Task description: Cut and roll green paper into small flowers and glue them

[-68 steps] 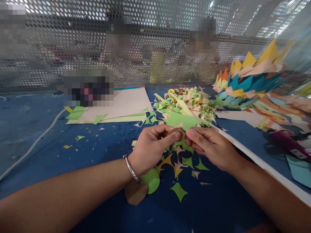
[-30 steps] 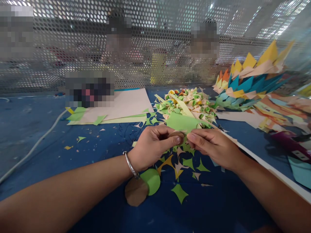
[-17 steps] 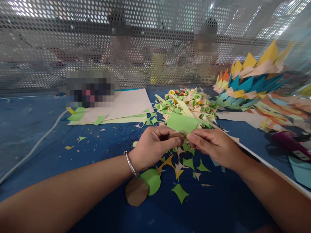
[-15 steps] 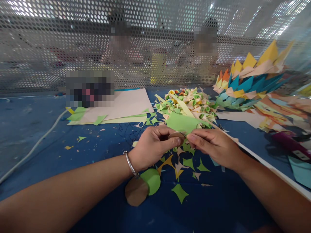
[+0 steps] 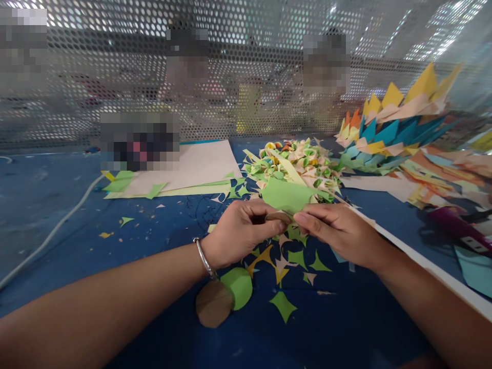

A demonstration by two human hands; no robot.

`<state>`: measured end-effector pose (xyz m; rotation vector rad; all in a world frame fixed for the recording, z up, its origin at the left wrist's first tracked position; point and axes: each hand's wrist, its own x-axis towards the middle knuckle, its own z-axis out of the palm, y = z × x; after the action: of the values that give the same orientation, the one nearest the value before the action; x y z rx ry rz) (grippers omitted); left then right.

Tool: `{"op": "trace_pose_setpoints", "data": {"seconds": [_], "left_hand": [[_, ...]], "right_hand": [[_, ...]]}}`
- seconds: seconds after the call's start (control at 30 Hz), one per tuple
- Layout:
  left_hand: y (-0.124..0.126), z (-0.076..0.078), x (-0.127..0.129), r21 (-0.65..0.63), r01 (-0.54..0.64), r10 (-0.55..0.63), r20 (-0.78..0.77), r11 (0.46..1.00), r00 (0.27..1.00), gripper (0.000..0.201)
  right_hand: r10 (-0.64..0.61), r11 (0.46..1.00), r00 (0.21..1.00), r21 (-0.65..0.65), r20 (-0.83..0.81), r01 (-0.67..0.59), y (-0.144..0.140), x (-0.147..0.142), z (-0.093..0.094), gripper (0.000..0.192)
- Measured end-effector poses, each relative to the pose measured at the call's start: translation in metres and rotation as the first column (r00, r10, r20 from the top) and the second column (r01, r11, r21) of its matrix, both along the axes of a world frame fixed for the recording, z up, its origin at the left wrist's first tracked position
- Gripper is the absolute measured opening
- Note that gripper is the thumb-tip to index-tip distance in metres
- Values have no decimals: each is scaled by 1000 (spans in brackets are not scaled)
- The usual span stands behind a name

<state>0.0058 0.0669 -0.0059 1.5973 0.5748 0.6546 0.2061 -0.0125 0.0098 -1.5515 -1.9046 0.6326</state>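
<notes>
I was looking at a paper-craft workshop: a blue tabletop (image 5: 57,215) strewn with paper offcuts (image 5: 292,256), a heap of folded pieces (image 5: 298,161) beyond my grip, stacked coloured sheets (image 5: 388,130), and other people behind a perforated screen (image 5: 115,61).

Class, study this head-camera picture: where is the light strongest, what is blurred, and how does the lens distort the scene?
Head view: glare bursts through the mesh screen at top; patches behind it and one on the table are pixelated; the hands and scraps are sharp; the wide lens stretches the forearms and bends the white strip at the edges.
</notes>
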Motion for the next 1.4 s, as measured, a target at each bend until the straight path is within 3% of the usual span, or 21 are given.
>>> {"op": "trace_pose_setpoints", "data": {"seconds": [0.37, 0.63, 1.03, 1.2, 1.3, 1.4], "left_hand": [[0, -1, 0, -21, 5, -4, 16, 1000, 1000, 12], [0, 0, -1, 87, 49, -51, 27, 995, 998, 10], [3, 5, 0, -6, 108, -108, -18, 994, 994, 10], [1, 8, 0, -29, 99, -101, -63, 995, 993, 9], [1, 8, 1, -51, 94, -98, -82, 994, 992, 9], [3, 7, 2, 5, 76, -74, -176, 997, 982, 11]], "right_hand": [[-16, 999, 999, -43, -37, 15, -1, 1, -3, 51], [-17, 1000, 1000, -15, -13, 16, -2, -4, -2, 56], [12, 998, 995, -60, -95, -18, -1, -6, -2, 57], [-34, 997, 989, -75, -141, 24, -2, -11, -3, 55], [-43, 998, 995, -50, -95, 38, -3, -7, -5, 54], [-14, 1000, 1000, -22, 23, 14, -1, 0, -6, 55]]}}
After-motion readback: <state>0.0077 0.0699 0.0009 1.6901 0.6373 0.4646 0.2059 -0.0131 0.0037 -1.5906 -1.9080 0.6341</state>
